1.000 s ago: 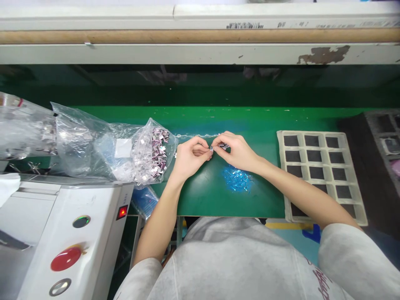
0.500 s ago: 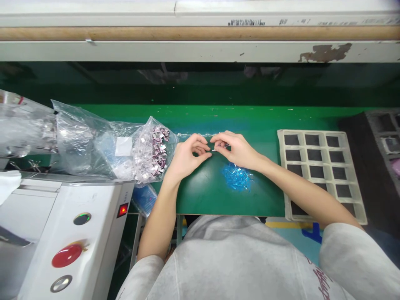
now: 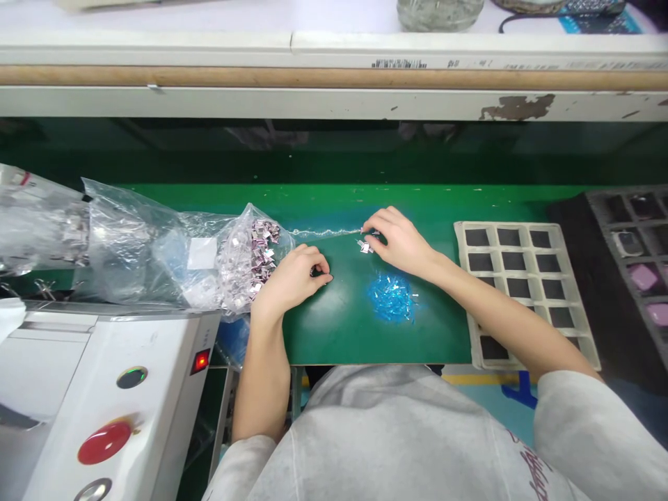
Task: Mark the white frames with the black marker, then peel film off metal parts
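My left hand (image 3: 295, 280) is beside the mouth of a clear bag (image 3: 237, 261). Its thumb and fingertips are pinched together; whatever they hold is too small to make out. Shiny silver-and-purple metal pieces (image 3: 264, 250) fill the bag's near end. My right hand (image 3: 399, 240) is curled low over the green table (image 3: 339, 320), a small metal piece (image 3: 362, 230) showing at its fingertips. Just under its thumb lies a little cluster of silver pieces (image 3: 365, 246). Nearer my body is a pile of thin blue plastic strips (image 3: 392, 298).
At right stands a cream compartment tray (image 3: 462, 243), partly under my right forearm, with a dark tray (image 3: 579, 278) beyond. A white machine (image 3: 151, 417) with a red button (image 3: 104, 442) is at left. A shelf edge (image 3: 292, 103) crosses the back.
My left hand has moved left and toward my body, away from the right hand, and closed into a pinch. Silver pieces now show on the table below my right hand. The view has tilted up slightly.
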`<state>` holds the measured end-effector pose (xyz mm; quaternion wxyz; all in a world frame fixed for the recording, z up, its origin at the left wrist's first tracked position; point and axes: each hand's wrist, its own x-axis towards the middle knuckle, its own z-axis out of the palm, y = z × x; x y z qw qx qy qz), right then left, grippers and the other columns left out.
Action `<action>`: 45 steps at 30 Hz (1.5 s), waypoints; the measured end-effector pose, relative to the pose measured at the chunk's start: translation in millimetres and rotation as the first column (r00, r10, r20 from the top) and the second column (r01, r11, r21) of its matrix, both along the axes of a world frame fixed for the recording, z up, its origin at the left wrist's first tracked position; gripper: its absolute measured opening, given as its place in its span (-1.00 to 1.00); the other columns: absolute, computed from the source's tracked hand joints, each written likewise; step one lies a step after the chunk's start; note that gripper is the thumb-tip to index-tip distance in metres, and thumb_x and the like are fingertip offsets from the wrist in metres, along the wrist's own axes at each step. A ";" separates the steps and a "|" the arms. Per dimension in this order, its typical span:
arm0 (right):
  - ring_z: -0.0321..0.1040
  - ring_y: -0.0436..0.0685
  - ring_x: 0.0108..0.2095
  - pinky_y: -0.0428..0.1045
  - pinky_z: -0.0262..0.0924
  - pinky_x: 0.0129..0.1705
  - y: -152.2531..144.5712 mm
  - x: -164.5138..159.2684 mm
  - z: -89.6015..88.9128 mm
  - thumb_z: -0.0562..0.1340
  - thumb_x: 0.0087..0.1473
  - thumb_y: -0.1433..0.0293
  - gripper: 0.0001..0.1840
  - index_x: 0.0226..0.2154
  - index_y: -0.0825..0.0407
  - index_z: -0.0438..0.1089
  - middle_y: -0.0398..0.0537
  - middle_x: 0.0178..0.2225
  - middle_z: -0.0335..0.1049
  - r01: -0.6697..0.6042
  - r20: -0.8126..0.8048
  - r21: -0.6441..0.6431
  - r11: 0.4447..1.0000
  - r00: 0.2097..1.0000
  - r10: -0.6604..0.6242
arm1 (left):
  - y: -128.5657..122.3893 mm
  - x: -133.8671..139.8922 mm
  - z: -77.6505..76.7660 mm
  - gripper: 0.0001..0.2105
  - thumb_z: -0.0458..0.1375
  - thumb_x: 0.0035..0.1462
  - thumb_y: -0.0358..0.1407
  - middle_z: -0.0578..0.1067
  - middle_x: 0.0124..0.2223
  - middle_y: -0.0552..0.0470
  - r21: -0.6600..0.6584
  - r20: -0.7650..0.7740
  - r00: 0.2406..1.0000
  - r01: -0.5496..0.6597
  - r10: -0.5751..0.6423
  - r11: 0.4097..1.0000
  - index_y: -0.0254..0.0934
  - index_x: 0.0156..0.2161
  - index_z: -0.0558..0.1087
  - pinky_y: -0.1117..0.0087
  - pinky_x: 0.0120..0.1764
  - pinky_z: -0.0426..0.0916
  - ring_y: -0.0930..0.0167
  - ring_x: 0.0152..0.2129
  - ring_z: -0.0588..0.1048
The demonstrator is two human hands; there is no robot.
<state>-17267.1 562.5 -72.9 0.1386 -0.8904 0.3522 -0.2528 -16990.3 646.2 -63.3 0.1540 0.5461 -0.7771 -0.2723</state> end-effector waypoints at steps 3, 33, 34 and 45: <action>0.41 0.36 -0.01 0.29 0.34 0.15 -23.4 -10.2 1.4 0.22 0.36 0.42 -0.85 -0.14 0.00 0.52 0.10 -0.10 0.56 0.137 0.024 0.009 0.991 0.990 -0.137 | 0.2 1.9 2.2 -0.88 0.33 0.24 -0.33 0.57 -0.30 -0.01 0.018 -0.050 0.999 0.016 -0.015 1.000 -0.16 -0.35 0.54 0.14 -0.09 0.39 0.17 -0.19 0.51; 0.53 0.27 -0.09 0.21 0.44 0.04 11.8 4.7 26.9 0.30 0.36 0.32 -0.90 -0.21 -0.07 0.56 -0.04 -0.15 0.63 0.047 0.438 0.226 0.973 0.887 -0.145 | 4.1 -39.4 -7.9 -0.62 0.56 0.13 -0.06 0.77 -0.18 -0.06 0.246 -0.800 0.479 -0.289 0.362 0.925 -0.19 -0.24 0.48 0.24 -0.13 0.73 0.19 -0.17 0.79; 0.54 0.26 -0.08 0.20 0.44 0.04 22.7 11.1 31.2 0.31 0.36 0.31 -0.90 -0.20 -0.07 0.56 -0.05 -0.14 0.65 -0.010 0.460 0.255 0.967 0.881 -0.112 | 4.2 -41.1 -8.7 -0.61 0.56 0.13 -0.05 0.78 -0.18 -0.05 0.244 -0.803 0.475 -0.287 0.359 0.926 -0.18 -0.24 0.47 0.22 -0.11 0.74 0.19 -0.17 0.79; 0.51 0.21 -0.13 0.15 0.39 -0.03 41.7 30.4 28.4 0.26 0.40 0.37 -0.87 -0.24 -0.07 0.51 -0.05 -0.20 0.62 -0.105 0.442 0.271 0.957 0.897 -0.026 | 3.3 -46.4 -14.0 -0.56 0.56 0.09 0.02 0.75 -0.28 0.01 0.220 -0.801 0.493 -0.284 0.339 0.933 -0.18 -0.25 0.47 0.17 -0.07 0.75 0.21 -0.28 0.79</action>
